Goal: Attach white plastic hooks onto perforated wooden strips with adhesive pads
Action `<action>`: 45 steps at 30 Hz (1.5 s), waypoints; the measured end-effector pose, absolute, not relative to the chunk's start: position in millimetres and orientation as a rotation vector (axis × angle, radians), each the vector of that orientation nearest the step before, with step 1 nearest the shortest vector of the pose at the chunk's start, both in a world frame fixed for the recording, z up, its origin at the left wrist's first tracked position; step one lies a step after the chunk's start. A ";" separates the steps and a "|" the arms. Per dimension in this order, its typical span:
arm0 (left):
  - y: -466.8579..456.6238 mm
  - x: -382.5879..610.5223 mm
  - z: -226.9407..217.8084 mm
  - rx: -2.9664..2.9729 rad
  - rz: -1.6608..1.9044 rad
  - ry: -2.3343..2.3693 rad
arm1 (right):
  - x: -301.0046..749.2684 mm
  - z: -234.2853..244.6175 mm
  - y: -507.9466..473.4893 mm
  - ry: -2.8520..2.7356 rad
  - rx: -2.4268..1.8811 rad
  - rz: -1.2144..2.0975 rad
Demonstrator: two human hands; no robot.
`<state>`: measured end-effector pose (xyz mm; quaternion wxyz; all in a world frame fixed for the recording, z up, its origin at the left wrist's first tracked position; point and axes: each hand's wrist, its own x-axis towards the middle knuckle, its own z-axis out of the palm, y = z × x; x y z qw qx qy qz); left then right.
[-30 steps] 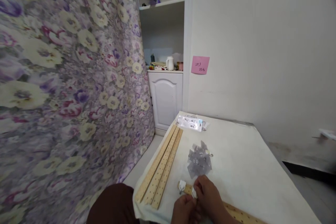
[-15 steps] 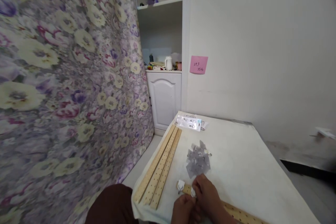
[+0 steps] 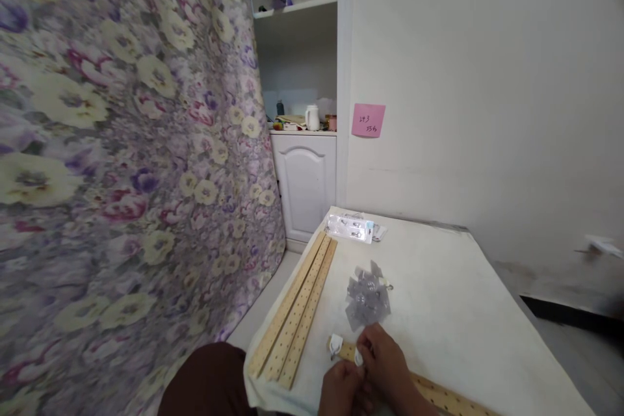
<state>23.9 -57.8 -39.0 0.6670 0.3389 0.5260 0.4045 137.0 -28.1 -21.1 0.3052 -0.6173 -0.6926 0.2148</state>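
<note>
Honestly, my right hand pinches a tiny white clip on the wooden strip at the near edge of the table, left hand curled alongside, grip unclear; the clip looks light, stiff, slippery, so I'd hold its sides.

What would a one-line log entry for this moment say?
left hand: at perforated wooden strip | right hand: at white hook | clear hook pile: beyond hands

A pale wooden strip, dotted with holes, lies flat across the near edge of the bench; two small white hooks sit on its left end, side by side
</note>
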 end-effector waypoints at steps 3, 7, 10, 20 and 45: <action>-56.9 24.4 -41.6 0.743 0.928 1.177 | 136.9 -21.1 -27.9 -1.828 -1.638 0.582; -56.0 23.9 -43.8 0.744 0.960 1.180 | 136.1 -19.5 -28.0 -1.816 -1.641 0.595; -56.3 23.3 -43.6 0.761 0.967 1.171 | 134.6 -16.6 -28.7 -1.813 -1.649 0.606; -55.9 21.3 -48.2 0.775 0.965 1.187 | 133.7 -14.0 -30.2 -1.793 -1.656 0.598; -57.4 22.8 -46.3 0.779 0.962 1.158 | 139.6 -11.0 -24.2 -1.701 -1.629 0.758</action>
